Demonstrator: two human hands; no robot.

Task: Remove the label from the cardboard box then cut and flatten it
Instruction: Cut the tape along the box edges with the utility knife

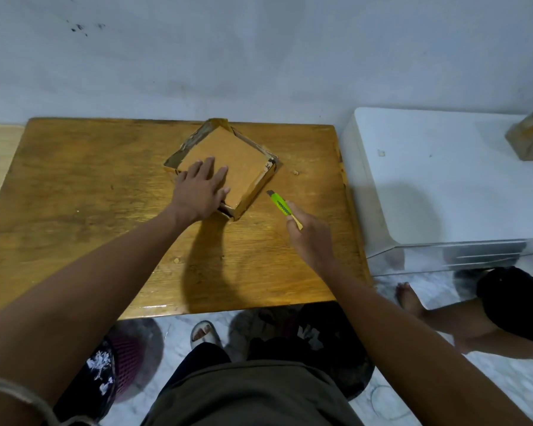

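A brown cardboard box (237, 155) lies on the wooden table (90, 192), turned like a diamond, its side flaps spread low around it. A scrap of white label with black print (268, 165) shows at its right corner. My left hand (202, 187) rests flat on the box's near-left part, fingers spread. My right hand (308, 232) grips a green and yellow utility knife (282, 207) just right of the box. The knife's tip points up-left toward the box's right edge, a short gap away from it.
A white cabinet or appliance (443, 179) stands right of the table with a small taped cardboard box (528, 139) on top. Another person's bare leg and foot (419, 305) are on the floor at right. A purple basket (126, 355) sits under the table's front edge.
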